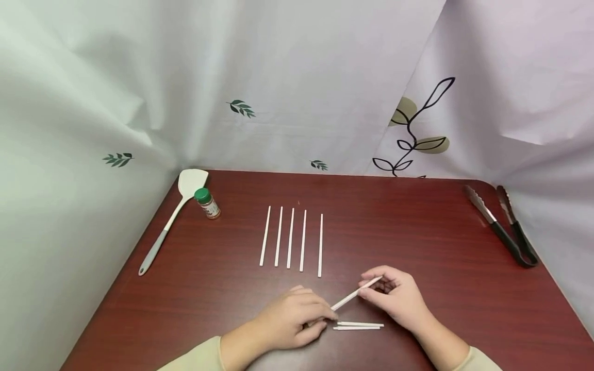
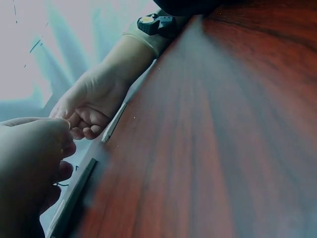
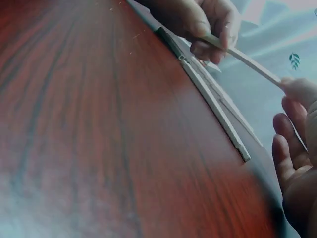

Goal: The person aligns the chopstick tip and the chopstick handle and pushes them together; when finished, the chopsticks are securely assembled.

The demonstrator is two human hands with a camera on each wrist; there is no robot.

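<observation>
A thin white stick (image 1: 345,301), straight and slanted, spans the space between both hands. My left hand (image 1: 297,317) pinches its lower left end; in the right wrist view that thumb and fingers close on the stick (image 3: 255,65). Toward the stick's upper right end, my right hand (image 1: 394,293) pinches it between thumb and fingers. Two more white sticks (image 1: 359,325) lie close together on the table, just right of the left fingertips. Farther back, several white sticks (image 1: 290,239) are laid out side by side, roughly parallel.
On the left of the brown table (image 1: 394,221) lie a white spatula (image 1: 169,221) with a grey handle and a small green-capped spice jar (image 1: 209,204). Black-handled tongs (image 1: 508,232) lie near the right edge. Pale curtains (image 1: 297,67) with leaf prints hang around the table.
</observation>
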